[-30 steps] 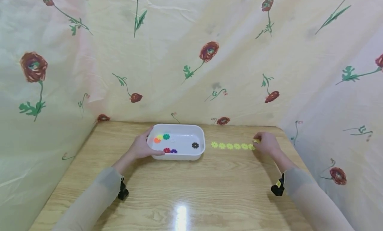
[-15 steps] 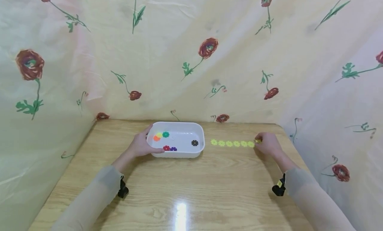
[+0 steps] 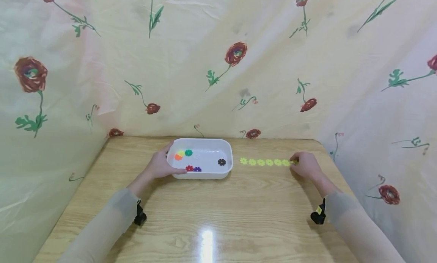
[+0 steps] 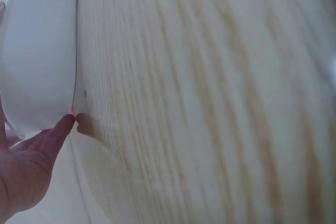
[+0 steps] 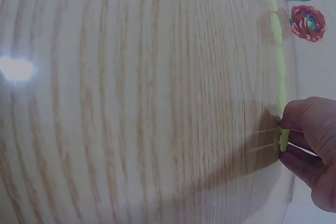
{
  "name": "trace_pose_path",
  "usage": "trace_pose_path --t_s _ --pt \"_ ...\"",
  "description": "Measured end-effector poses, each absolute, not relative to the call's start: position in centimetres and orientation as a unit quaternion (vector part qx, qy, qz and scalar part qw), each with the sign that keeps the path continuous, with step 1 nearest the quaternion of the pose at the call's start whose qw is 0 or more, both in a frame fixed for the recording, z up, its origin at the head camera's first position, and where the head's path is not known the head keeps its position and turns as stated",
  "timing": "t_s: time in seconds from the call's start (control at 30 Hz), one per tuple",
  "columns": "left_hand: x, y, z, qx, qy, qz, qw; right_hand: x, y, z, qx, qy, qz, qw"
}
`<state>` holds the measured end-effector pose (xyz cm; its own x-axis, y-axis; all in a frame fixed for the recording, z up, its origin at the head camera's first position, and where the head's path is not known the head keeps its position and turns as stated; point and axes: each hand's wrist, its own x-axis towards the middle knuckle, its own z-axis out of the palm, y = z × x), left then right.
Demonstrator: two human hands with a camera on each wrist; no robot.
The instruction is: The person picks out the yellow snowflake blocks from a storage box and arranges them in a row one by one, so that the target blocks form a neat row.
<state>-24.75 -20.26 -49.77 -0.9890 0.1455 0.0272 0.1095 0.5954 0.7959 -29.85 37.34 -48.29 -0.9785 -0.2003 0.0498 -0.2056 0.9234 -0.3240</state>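
Note:
My left hand grips the left end of a white plastic tub, its thumb along the front rim. In the left wrist view the fingers meet the tub's wall. Several snowflake discs lie inside, among them a green disc, an orange disc, a red disc, a purple disc and a black disc. To the right, yellow snowflake discs lie flat in a row. At its right end my right hand pinches another yellow snowflake disc, partly hidden by the fingers.
The wooden table stretches from the row and tub toward me, with a light reflection near its front. Flower-printed cloth hangs close behind and at both sides. Each wrist carries a small black camera.
The held yellow disc, tilted and apart from the row half a second ago, has come down level with the row's right end. The head view shifted slightly; the left hand and tub stayed in place.

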Motion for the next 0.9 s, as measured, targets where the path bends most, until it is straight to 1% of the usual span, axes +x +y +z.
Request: trace_pose_path --t_s 0.4,0.57,0.67,0.8,0.9 --pt "-24.9 -20.3 -49.8 0.071 0.892 0.446 0.021 -29.9 37.5 -48.3 0.116 -0.980 0.163 0.020" --pt "-24.9 -20.4 -49.9 0.073 0.891 0.447 0.022 -29.9 37.5 -49.0 0.120 -0.978 0.167 0.030" --pt "-24.8 -20.3 -49.8 0.070 0.894 0.441 0.025 -29.9 37.6 -49.2 0.118 -0.978 0.169 0.023" --pt "-24.6 -20.2 -49.6 0.066 0.896 0.438 0.028 -30.3 37.5 -48.1 0.119 -0.977 0.174 0.015" --pt "-24.6 -20.2 -49.6 0.065 0.896 0.439 0.027 -31.1 37.1 -46.8 0.128 -0.976 0.172 0.026"
